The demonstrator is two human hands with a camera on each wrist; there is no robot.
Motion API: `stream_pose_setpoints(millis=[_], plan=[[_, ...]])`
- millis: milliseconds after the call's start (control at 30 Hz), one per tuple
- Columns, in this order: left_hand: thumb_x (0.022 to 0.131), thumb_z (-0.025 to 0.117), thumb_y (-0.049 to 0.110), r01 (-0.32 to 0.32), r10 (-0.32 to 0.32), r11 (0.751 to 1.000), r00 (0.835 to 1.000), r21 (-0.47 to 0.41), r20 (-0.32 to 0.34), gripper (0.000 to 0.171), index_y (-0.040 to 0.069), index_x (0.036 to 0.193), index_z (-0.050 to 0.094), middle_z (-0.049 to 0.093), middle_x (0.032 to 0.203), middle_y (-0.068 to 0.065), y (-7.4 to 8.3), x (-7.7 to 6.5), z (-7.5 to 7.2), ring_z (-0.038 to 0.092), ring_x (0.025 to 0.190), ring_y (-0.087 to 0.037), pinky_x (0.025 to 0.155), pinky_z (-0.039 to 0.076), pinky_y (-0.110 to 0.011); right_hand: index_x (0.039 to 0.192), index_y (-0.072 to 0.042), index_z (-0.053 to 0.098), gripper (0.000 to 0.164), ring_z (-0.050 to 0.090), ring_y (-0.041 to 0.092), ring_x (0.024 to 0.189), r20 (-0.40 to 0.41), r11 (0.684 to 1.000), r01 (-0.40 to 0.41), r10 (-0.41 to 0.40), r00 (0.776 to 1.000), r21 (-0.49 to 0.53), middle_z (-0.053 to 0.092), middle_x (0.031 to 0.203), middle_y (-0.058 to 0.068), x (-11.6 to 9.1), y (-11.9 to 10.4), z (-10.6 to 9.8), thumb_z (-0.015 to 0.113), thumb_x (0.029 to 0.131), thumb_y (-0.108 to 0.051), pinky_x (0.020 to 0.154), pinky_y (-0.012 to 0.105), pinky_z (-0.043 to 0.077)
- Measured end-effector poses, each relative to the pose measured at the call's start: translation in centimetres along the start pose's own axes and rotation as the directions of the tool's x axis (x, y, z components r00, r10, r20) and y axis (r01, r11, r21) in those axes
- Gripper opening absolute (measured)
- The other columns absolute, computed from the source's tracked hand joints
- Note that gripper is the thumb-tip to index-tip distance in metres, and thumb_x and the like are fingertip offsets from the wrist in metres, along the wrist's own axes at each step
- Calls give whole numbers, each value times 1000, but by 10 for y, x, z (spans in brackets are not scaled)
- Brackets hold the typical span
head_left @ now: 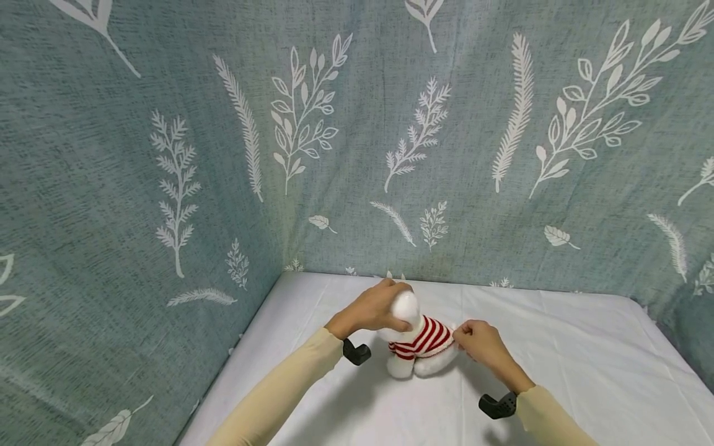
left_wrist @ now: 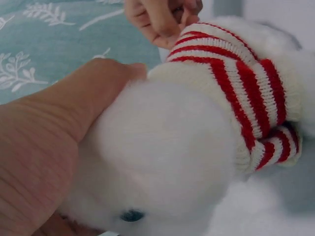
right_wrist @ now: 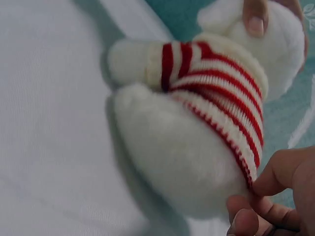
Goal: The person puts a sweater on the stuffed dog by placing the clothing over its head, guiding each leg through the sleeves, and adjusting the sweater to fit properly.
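Observation:
A white plush toy animal (head_left: 437,363) sits on the white-covered surface, wearing a red-and-white striped knitted sweater (head_left: 431,337). My left hand (head_left: 379,308) grips the toy's head from the left, thumb on one side; one dark eye (left_wrist: 132,215) shows in the left wrist view. At the toy's rear, my right hand (head_left: 483,344) pinches the sweater's lower edge between thumb and fingers, as the right wrist view shows close up. The furry hindquarters (right_wrist: 172,152) stick out below the hem. Much of the face is hidden in the head view.
The white cloth (head_left: 580,353) spreads around the toy. Grey-green fabric with white leaf prints (head_left: 357,136) hangs behind and along the left side. Black wrist cameras (head_left: 357,353) sit on both forearms.

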State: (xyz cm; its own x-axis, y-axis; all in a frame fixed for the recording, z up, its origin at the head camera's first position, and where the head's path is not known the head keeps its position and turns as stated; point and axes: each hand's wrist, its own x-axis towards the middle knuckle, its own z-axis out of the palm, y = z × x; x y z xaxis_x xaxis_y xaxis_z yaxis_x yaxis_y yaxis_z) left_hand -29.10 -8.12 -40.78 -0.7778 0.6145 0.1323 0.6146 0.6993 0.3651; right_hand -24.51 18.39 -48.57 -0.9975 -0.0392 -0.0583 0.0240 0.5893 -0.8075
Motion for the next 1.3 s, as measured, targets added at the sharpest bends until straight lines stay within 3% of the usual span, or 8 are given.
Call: stream_pose_setpoints(millis=[200, 467, 600, 767, 900, 1067, 1300], plan=[[78, 90, 44, -11, 11, 1000, 1000, -8, -22, 66, 23, 134, 64, 52, 118, -14, -2, 1, 3, 54, 105, -21, 76, 53, -33, 90, -8, 68, 31, 48, 16, 55, 83, 998, -44, 41, 996, 34, 63, 77, 6, -3, -8, 1, 69, 98, -37, 56, 34, 43], [83, 84, 49, -14, 14, 1000, 1000, 2, -24, 61, 25, 134, 63, 56, 115, -11, -6, 2, 1, 56, 101, -20, 74, 53, -33, 74, -7, 62, 19, 42, 14, 50, 106, 999, 6, -11, 994, 46, 52, 60, 2, -7, -9, 2, 67, 92, -11, 55, 31, 39], [85, 83, 43, -46, 46, 999, 999, 10, -15, 55, 22, 132, 64, 66, 112, -5, -7, 2, -2, 57, 101, -20, 76, 52, -33, 69, -8, 58, 19, 42, 14, 51, 101, 1000, 8, -11, 995, 25, 51, 58, 2, -14, -5, -1, 66, 86, -6, 54, 30, 39], [85, 83, 43, -68, 68, 997, 998, 29, -1, 54, 24, 131, 64, 68, 110, 0, -7, 2, -2, 56, 100, -16, 78, 50, -30, 69, -8, 57, 21, 42, 14, 52, 126, 999, -36, 30, 992, 41, 53, 61, 3, -18, 1, -3, 64, 89, -6, 54, 29, 38], [84, 84, 45, -72, 72, 996, 997, 55, -9, 58, 23, 134, 64, 66, 111, -3, -5, 3, -1, 57, 100, -16, 77, 51, -32, 74, -5, 62, 24, 44, 15, 51, 134, 998, -51, 44, 990, 44, 57, 65, 7, -12, 3, -4, 65, 96, -16, 55, 32, 41], [81, 86, 45, -75, 77, 995, 997, 67, -29, 60, 23, 133, 65, 63, 114, -5, -3, 3, -1, 57, 102, -17, 78, 52, -33, 81, -5, 68, 32, 47, 17, 52, 75, 998, -50, 47, 996, 29, 60, 68, 9, 1, -4, -5, 65, 100, -31, 58, 36, 44], [80, 87, 44, -91, 93, 994, 995, 61, -36, 59, 24, 131, 66, 62, 112, -5, -1, 2, 0, 57, 99, -17, 77, 51, -32, 88, -6, 73, 23, 45, 14, 52, 58, 998, -54, 52, 997, 38, 55, 64, 1, 16, -11, -1, 66, 98, -26, 54, 32, 41]])
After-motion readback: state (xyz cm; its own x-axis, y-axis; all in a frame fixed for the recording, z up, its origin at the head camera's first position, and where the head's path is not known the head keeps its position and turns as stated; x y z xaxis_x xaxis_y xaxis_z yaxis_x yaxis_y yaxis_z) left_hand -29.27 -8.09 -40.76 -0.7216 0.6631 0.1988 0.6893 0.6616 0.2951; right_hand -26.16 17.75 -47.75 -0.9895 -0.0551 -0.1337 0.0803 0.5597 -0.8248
